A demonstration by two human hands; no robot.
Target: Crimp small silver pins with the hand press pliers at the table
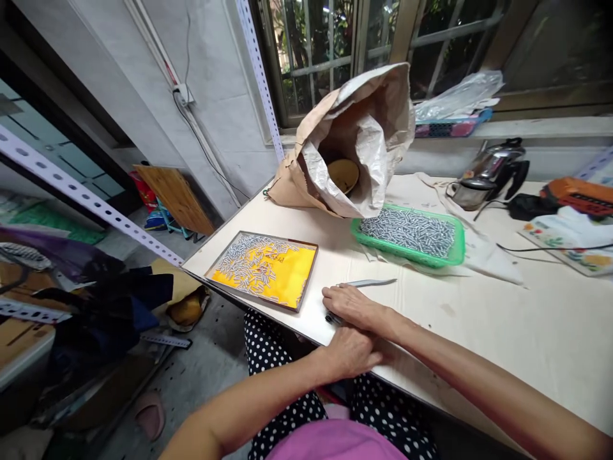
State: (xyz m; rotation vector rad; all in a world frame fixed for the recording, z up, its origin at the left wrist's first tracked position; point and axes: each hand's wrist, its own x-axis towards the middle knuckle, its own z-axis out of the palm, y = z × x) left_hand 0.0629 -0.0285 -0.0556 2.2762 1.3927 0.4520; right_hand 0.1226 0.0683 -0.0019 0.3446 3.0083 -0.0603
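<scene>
At the table's near edge, my two hands are close together, the left in front of and below the right. My right hand (352, 303) rests on the tabletop with its fingers curled down. A thin grey pointed metal piece (373, 282), like a blade, lies just beyond its knuckles; whether they touch is unclear. Between my hands a small dark object (330, 318) pokes out, mostly hidden. My left hand (352, 352) is closed, knuckles up, at the edge. Left of them lies a shallow tray (309, 281) with a yellow bottom and many small silver metal pins (249, 265).
A green plastic basket (457, 252) full of similar pins stands behind my hands. Behind it, a large paper sack (292, 182) lies open, a round bowl (343, 174) inside. A metal kettle (495, 160) and an orange item (577, 195) sit at the far right.
</scene>
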